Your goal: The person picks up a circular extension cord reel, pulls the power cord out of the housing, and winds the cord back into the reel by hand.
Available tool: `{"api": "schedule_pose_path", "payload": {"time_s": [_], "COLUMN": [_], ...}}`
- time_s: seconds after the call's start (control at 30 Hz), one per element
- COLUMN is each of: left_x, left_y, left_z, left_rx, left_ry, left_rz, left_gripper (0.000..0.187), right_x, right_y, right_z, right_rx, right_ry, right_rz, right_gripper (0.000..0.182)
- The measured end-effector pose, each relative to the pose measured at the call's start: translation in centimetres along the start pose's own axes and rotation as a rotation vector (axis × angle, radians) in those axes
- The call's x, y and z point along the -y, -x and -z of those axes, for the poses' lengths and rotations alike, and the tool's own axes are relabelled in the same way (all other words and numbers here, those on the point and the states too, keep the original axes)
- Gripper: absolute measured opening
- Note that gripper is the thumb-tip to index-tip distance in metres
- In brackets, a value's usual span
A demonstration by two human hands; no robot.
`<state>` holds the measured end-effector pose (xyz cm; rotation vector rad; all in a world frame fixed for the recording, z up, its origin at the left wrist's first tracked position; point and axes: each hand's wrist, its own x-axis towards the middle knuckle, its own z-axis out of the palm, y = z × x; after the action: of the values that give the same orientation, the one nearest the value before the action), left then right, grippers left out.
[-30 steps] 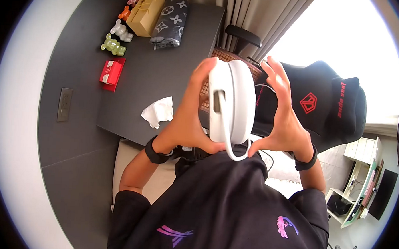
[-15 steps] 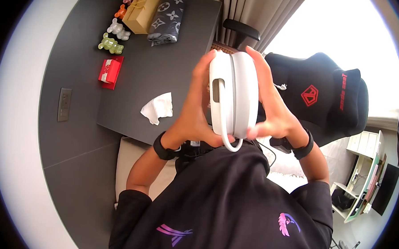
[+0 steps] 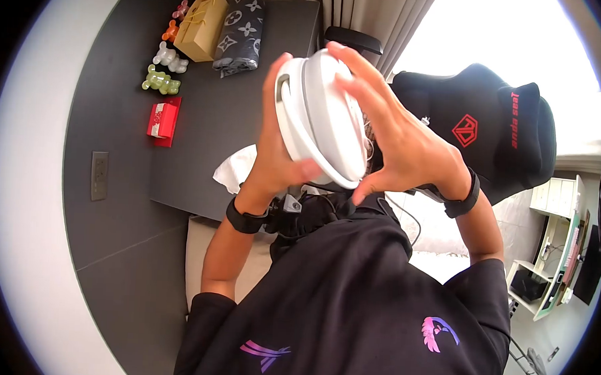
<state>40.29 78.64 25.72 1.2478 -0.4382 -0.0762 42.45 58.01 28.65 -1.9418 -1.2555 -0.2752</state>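
A white rounded case (image 3: pixel 337 109) is held up in front of my chest, tilted to the left. A grey seam runs round its edge, and a white loop strap (image 3: pixel 309 144) comes from a slot on the side facing me. My left hand (image 3: pixel 273 143) grips its left side, thumb near the strap. On the right side, my right hand (image 3: pixel 407 135) has its fingers at the top and its thumb near the bottom. Both hands are closed round the case. What is inside it cannot be seen.
A dark grey desk (image 3: pixel 194 176) holds a crumpled white tissue (image 3: pixel 234 170), a red box (image 3: pixel 162 121), several bear figurines (image 3: pixel 161 81), a tan gift bag (image 3: pixel 203 26) and a patterned dark bundle (image 3: pixel 241 37). A black gaming chair (image 3: pixel 477 128) stands to the right.
The case has moved up and left and tilted leftward. My right hand has shifted further over its top, and my left hand has risen with it. The view has shifted slightly.
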Motion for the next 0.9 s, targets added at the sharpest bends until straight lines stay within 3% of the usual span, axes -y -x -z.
{"api": "schedule_pose_path", "payload": {"time_s": [0.17, 0.3, 0.4, 0.5, 0.57, 0.63, 0.7, 0.73, 0.77, 0.83, 0.87, 0.9], "left_x": [-1.4, -1.5, -0.7, 0.3, 0.2, 0.2, 0.0, -0.2, 0.1, 1.0, 1.2, 0.4], "left_y": [0.5, 0.2, -0.6, -0.8, -1.7, -1.7, -2.2, -2.3, -2.2, -1.9, -1.3, -1.3], "left_z": [-0.6, 0.1, -0.1, 0.3, 1.0, 1.2, 1.5, 1.5, 1.4, 1.2, 1.0, -0.1], "left_rx": [-0.030, 0.018, 0.019, 0.104, 0.145, 0.185, 0.183, 0.157, 0.142, 0.107, 0.057, 0.020], "left_ry": [0.475, 0.425, 0.161, -0.213, -0.658, -0.751, -0.823, -0.871, -0.731, -0.456, -0.267, -0.133], "left_rz": [0.428, 0.445, 0.203, -0.208, -0.589, -0.697, -0.781, -0.774, -0.683, -0.497, -0.282, -0.175], "left_gripper": [0.128, 0.129, 0.129, 0.133, 0.131, 0.125, 0.124, 0.127, 0.129, 0.132, 0.134, 0.129], "right_x": [-0.2, 0.4, -0.3, -1.0, -0.6, -0.6, 0.4, 0.4, 0.4, -0.5, -0.8, -0.8], "right_y": [-0.1, -0.4, -0.4, 0.6, 1.3, 1.2, 0.7, 0.9, 1.0, 1.4, 1.1, 0.8], "right_z": [1.3, 1.3, 0.4, -0.7, -0.8, 0.3, 1.5, 1.4, 1.4, 0.4, 0.7, 0.9], "right_rx": [0.100, 0.095, -0.017, -0.118, -0.060, 0.139, 0.175, 0.154, 0.130, 0.019, -0.015, 0.005], "right_ry": [0.071, 0.173, 0.002, -0.468, -0.919, -1.421, -1.435, -1.240, -1.035, -0.242, -0.123, -0.059], "right_rz": [0.046, 0.089, 0.029, -0.202, -0.562, -0.805, -0.938, -0.862, -0.802, -0.380, -0.197, -0.147], "right_gripper": [0.124, 0.118, 0.122, 0.122, 0.125, 0.125, 0.126, 0.126, 0.126, 0.127, 0.129, 0.128]}}
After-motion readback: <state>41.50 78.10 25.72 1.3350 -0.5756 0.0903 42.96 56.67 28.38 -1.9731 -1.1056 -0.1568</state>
